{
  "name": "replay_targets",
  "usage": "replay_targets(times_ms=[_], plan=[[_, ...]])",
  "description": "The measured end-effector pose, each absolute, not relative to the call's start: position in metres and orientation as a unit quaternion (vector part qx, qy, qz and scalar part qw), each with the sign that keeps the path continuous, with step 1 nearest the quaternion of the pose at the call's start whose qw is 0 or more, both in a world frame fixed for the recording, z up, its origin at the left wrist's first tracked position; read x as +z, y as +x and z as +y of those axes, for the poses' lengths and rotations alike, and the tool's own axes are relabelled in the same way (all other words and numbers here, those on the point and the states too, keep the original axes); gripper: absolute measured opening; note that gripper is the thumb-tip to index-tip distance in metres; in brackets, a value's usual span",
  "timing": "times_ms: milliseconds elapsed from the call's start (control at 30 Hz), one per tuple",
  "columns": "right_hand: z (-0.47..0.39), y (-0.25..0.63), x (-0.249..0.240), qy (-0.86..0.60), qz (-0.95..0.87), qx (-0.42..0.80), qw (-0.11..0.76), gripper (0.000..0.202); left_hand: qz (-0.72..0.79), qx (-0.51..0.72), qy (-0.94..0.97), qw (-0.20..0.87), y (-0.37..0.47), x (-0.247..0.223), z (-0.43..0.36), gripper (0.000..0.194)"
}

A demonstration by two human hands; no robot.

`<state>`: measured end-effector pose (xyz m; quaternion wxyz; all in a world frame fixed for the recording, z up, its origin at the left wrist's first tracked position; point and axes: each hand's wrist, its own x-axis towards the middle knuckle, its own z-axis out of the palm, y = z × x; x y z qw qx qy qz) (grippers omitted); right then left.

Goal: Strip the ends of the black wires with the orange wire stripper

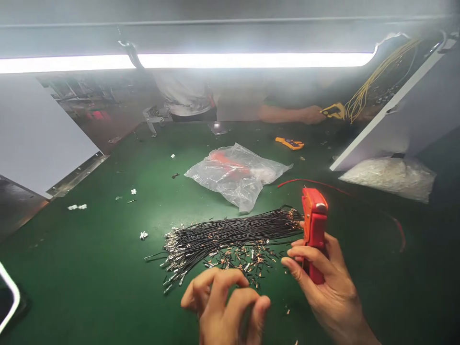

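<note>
My right hand (332, 282) is wrapped round a red wire stripper (315, 225), held upright with its head at the top. My left hand (226, 306) is raised at the front, fingers bent and apart, and nothing shows in it. Just beyond it lies a bundle of black wires (233, 230). Silvery terminals (174, 254) crowd the left ends of the wires, and bare copper shows at their right ends, partly behind the stripper. Small cut wire scraps (247, 258) are scattered along the near side of the bundle.
A clear plastic bag (237, 172) with red and white contents lies behind the bundle. A red wire (323, 182) and a full bag (391, 177) are at right. Across the green table (89, 258), a person's hand (312, 115) grips a yellow tool (334, 111) near yellow wires; another yellow tool (290, 143) lies nearby.
</note>
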<state>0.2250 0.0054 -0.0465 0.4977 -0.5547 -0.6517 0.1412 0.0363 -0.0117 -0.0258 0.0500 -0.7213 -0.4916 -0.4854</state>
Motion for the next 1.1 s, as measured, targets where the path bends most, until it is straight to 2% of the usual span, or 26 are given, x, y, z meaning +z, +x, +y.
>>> replay_targets(times_ms=[100,233,333,467,567,700,1033,1100], plan=[[0.002,0.223,-0.046,-0.529,-0.661,0.190,0.496,0.007,-0.522,-0.498,-0.692,-0.020,0.037,-0.030,-0.007,0.029],[-0.007,0.214,-0.046,-0.459,-0.683,0.303,0.481,0.021,-0.518,-0.514,-0.682,-0.052,0.040,-0.032,-0.009,0.031],[-0.011,0.208,-0.044,-0.405,-0.722,0.344,0.444,0.027,-0.514,-0.524,-0.675,-0.080,0.041,-0.032,-0.010,0.031],[-0.011,0.200,-0.041,-0.367,-0.744,0.367,0.420,0.021,-0.514,-0.535,-0.661,-0.118,0.038,-0.032,-0.011,0.031],[-0.011,0.200,-0.041,-0.391,-0.731,0.335,0.448,0.019,-0.478,-0.523,-0.689,-0.151,0.029,-0.032,-0.008,0.018],[-0.009,0.206,-0.039,-0.442,-0.710,0.334,0.434,0.015,-0.484,-0.491,-0.693,-0.211,0.015,-0.032,-0.001,0.006],[-0.005,0.206,-0.027,-0.389,-0.756,0.368,0.375,0.022,-0.502,-0.449,-0.656,-0.340,0.012,-0.021,0.005,0.021],[-0.004,0.210,-0.026,-0.367,-0.745,0.411,0.377,0.033,-0.510,-0.449,-0.628,-0.378,0.010,-0.019,0.006,0.023]])
